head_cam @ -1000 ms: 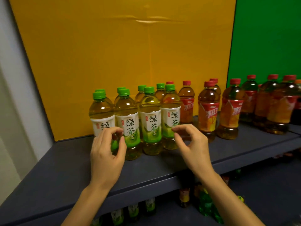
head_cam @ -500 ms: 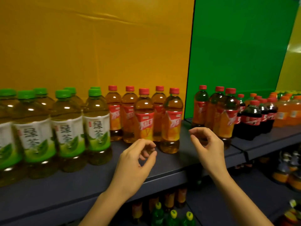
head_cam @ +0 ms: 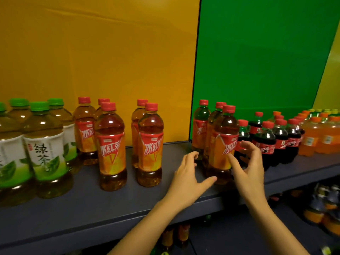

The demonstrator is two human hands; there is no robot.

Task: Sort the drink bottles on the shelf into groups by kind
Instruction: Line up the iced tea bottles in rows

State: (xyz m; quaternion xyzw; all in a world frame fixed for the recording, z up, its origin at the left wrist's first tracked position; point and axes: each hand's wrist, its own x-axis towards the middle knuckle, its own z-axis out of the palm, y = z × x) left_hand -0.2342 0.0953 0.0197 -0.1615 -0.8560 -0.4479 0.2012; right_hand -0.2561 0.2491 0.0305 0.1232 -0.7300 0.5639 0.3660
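Flanking a red-capped clear plastic bottle of amber iced tea (head_cam: 222, 137) near the front edge of the dark grey shelf (head_cam: 110, 205), both hands are spread and hold nothing. The left hand (head_cam: 189, 177) hovers just beside the bottle's base. The right hand (head_cam: 250, 166) curves around its right side; whether it touches is unclear. Dark cola bottles (head_cam: 268, 142) stand just right, green-capped tea bottles (head_cam: 44, 144) far left.

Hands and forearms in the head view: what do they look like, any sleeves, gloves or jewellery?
The left hand and right hand are bare: no gloves, rings or watch show. The left forearm and right forearm are bare to the frame's edge; no sleeve in view.
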